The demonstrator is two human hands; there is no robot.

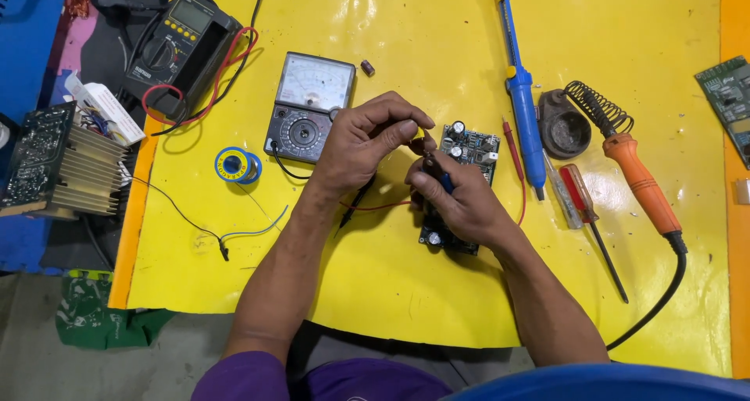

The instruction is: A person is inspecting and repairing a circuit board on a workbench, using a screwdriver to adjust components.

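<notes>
A dark circuit board [467,153] with round capacitors lies on the yellow mat [406,276]. My left hand [367,139] pinches a small part between thumb and forefinger just above the board's left edge. My right hand [461,198] rests over the board and grips a small blue-handled tool, its tip meeting the part the left hand holds. A red probe lead [516,155] and a black probe lead [355,202] run beside and under my hands.
An analog meter [308,104] and a digital multimeter [176,46] sit to the left, with a solder spool [237,165]. To the right lie a blue desoldering pump [522,96], an orange soldering iron [641,182], its coil stand [570,120] and a screwdriver [590,213]. A heatsink board [55,163] is far left.
</notes>
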